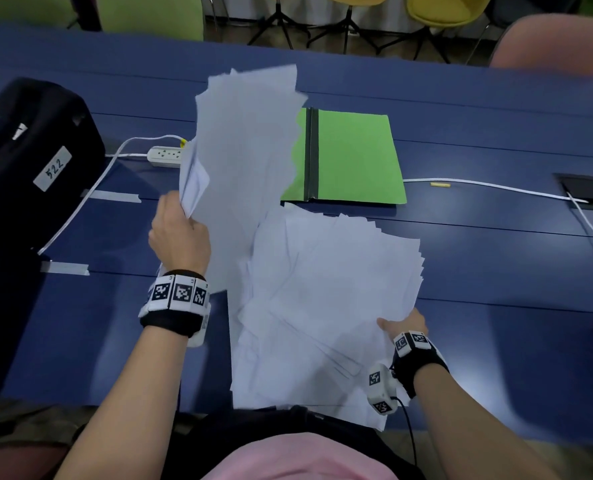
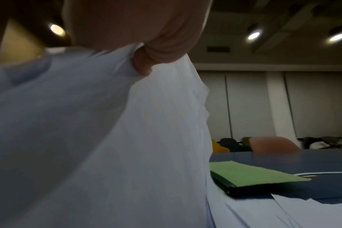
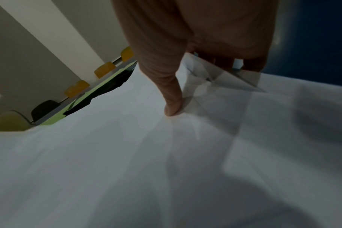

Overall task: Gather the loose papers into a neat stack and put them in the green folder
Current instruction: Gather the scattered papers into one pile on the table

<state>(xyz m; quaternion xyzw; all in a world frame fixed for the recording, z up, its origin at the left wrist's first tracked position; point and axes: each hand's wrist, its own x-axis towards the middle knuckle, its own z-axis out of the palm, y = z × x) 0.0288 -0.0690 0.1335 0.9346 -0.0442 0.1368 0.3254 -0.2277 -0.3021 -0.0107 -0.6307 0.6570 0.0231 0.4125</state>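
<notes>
The head view is evenly lit, with soft shadows under the papers [image 1: 329, 299] on the table [image 1: 496, 265]. The raised sheets above them are motion-blurred, and the table edge bows at the frame borders. Both wrist views are dim and soft. In the left wrist view, round ceiling lamps [image 2: 254, 36] glare above the folder [image 2: 254, 174]. In the right wrist view, a dark shadow crosses the papers beside the thumb [image 3: 172, 95].

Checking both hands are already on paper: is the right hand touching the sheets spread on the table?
Touching. In the right wrist view the right hand has its thumb on top of the spread sheets and its fingers under their edge.
</notes>
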